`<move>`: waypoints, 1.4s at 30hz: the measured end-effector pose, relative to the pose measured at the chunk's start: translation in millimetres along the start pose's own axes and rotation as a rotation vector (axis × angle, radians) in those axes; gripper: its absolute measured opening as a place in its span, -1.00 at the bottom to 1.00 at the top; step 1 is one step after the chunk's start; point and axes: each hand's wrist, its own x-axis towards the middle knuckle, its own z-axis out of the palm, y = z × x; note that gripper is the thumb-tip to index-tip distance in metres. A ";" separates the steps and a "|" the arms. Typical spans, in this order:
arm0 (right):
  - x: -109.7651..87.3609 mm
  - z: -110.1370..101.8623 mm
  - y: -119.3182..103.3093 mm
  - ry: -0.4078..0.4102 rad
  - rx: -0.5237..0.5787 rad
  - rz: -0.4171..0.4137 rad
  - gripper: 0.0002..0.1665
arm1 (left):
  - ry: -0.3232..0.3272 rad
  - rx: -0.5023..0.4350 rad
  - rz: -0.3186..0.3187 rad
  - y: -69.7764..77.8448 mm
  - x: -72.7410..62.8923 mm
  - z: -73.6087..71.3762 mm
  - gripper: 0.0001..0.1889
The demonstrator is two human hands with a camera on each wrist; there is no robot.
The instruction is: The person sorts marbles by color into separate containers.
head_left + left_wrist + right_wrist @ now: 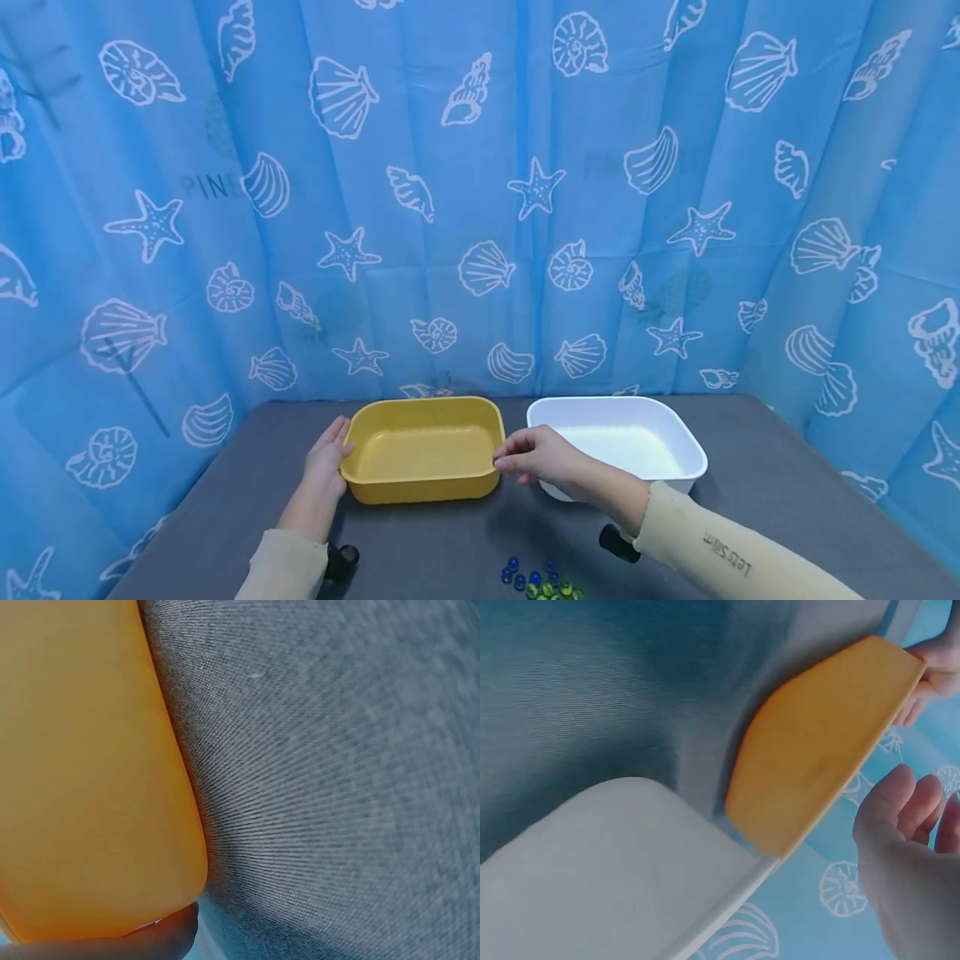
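Observation:
A yellow bin (423, 490) stands on the grey table, and my left hand (327, 454) grips its left end, thumb at the rim and fingers along the outside. In the left wrist view, the side of the bin (97, 772) fills the left part, with a finger under its end. My right hand (536, 454) is over the yellow bin's right rim, pinching a small dark marble (496, 461) between thumb and fingertips. The right wrist view shows the right hand (915, 847) from behind, its marble hidden. Nearer the front lie loose blue marbles (520, 582) and yellow-green marbles (547, 590).
A white bin (693, 467) stands right of the yellow one, under my right forearm. Behind the table (420, 550) hangs a blue curtain (480, 208) with white shell prints. The marbles lie at the bottom edge of the head view, several of each colour.

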 end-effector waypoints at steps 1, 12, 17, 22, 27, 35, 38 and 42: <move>3.0 1.3 -1.2 0.008 0.009 -0.001 -0.76 | -0.001 0.000 0.000 -0.2 0.2 -0.2 -0.36; 37.2 13.0 -10.9 0.055 0.075 0.049 -0.73 | 0.021 -0.013 0.011 -2.9 2.3 -1.6 -0.35; 52.9 17.7 -10.6 0.042 0.145 0.068 -0.73 | 0.008 -0.009 0.010 -0.2 1.0 0.4 -0.34; 64.9 25.3 -8.7 0.034 0.169 0.085 -0.73 | -0.002 -0.026 0.002 1.9 -0.6 2.0 -0.35; 75.0 36.4 -4.2 0.059 0.157 0.096 -0.79 | 0.008 -0.036 -0.001 1.5 -0.2 2.0 -0.35; 91.7 53.9 2.9 0.114 0.114 0.146 -0.85 | -0.015 -0.039 0.004 1.1 -2.4 1.2 -0.35; 101.4 58.8 7.6 0.137 0.069 0.173 -0.89 | -0.017 -0.033 0.012 0.9 -1.5 0.5 -0.35; 116.0 64.6 17.7 0.139 -0.007 0.194 -0.94 | -0.008 -0.031 0.012 0.4 0.0 0.1 -0.36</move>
